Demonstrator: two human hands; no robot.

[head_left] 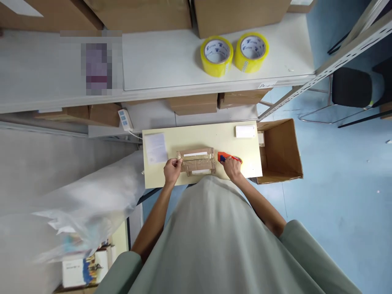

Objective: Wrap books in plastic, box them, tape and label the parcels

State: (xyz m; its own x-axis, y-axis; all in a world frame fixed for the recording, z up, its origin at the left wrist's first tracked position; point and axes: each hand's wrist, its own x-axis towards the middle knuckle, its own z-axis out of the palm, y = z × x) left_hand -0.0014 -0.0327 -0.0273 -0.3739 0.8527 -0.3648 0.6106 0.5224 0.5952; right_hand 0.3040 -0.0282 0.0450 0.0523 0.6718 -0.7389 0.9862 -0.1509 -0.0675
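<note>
A small brown cardboard box (196, 165) lies on the pale yellow table (199, 136), with shiny clear tape over it and white strips on it. My left hand (172, 170) is closed at its left end, thumb and fingers pinching the edge there. Just off the box's right end, my right hand (232, 167) grips an orange and blue tape dispenser (223, 156), partly covered by my fingers. A sheet of paper (155, 148) rests left of the box, and a small white box (245, 131) sits at the table's back right.
Two yellow tape rolls (217, 56) stand on the grey shelf (165, 61) beyond the table, among large cartons. An open cardboard box (280, 151) adjoins the table's right side. At left are a power strip (125, 120) and a big translucent plastic bag (101, 192).
</note>
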